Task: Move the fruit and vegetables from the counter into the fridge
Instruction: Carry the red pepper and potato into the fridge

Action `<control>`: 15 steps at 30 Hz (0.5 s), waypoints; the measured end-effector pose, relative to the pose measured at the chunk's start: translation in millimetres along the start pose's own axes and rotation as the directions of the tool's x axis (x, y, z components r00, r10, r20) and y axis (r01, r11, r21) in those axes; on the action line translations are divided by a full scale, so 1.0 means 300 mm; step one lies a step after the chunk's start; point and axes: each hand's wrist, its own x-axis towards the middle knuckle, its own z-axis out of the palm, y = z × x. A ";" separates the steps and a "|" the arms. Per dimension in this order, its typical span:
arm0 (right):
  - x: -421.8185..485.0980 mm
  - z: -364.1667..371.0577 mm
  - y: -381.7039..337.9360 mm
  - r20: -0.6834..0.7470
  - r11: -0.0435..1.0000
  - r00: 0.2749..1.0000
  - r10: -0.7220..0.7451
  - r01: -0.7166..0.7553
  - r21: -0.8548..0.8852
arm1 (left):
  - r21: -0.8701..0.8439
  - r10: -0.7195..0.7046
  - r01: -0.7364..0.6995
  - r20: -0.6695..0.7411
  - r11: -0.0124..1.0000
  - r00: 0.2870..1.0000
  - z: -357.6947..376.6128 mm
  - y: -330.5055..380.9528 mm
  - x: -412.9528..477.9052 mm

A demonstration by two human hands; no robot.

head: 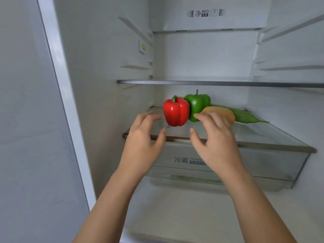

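A glass fridge shelf carries a red pepper standing upright, with a green pepper touching it behind-right, an orange-yellow fruit further right, and a long green vegetable beyond that.

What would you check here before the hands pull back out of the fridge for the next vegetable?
1. Red pepper upright on the glass shelf: ok.
2. Left hand open, off the pepper: ok.
3. Right hand open, nothing in its grip: ok.
4. Green pepper standing behind: ok.
5. Long green vegetable lying flat: ok.
6. Orange item steady: cannot tell, half hidden by the right hand.
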 end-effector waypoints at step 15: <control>-0.262 0.047 -0.319 0.100 0.928 0.975 -0.199 0.154 0.340 | 0.362 -0.027 0.084 -0.159 0.928 0.987 -0.240 0.064 -0.371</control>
